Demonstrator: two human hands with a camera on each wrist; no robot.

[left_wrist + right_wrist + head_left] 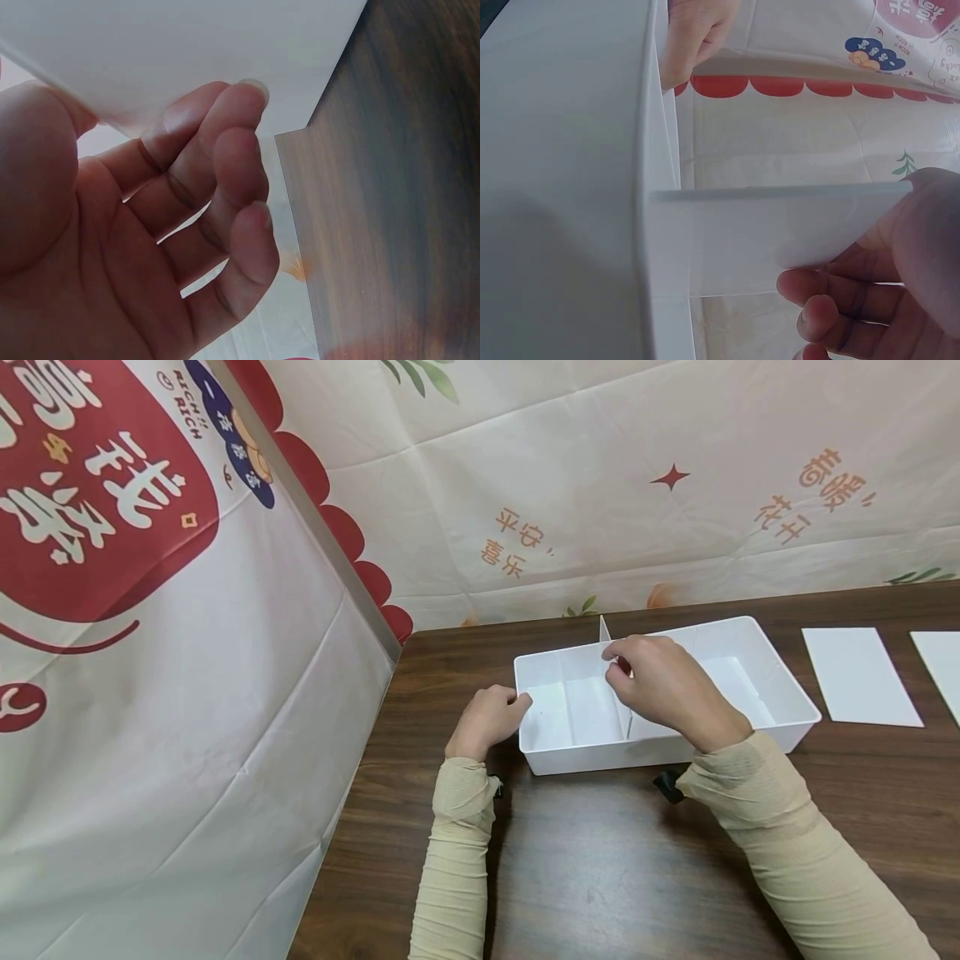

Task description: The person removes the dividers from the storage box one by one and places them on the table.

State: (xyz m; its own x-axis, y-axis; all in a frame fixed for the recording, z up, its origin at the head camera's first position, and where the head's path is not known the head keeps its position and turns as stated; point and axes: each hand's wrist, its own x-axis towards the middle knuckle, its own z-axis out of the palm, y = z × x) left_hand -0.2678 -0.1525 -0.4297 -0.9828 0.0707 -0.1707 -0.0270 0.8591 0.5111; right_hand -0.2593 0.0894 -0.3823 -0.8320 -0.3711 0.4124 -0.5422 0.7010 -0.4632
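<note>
A white plastic organiser tray (780, 689) stood on the dark wood-grain desk (600, 868). Its left end wall was steadied by the left hand (486, 720), fingers curled against the rim. A thin, translucent divider panel (617, 689) was pinched at its top edge by the right hand (660, 685), the grip closed on it, and was held upright across the tray. The panel would best be kept vertical and pressed down evenly. Two flat white sheets (858, 675) lay apart, at the right.
</note>
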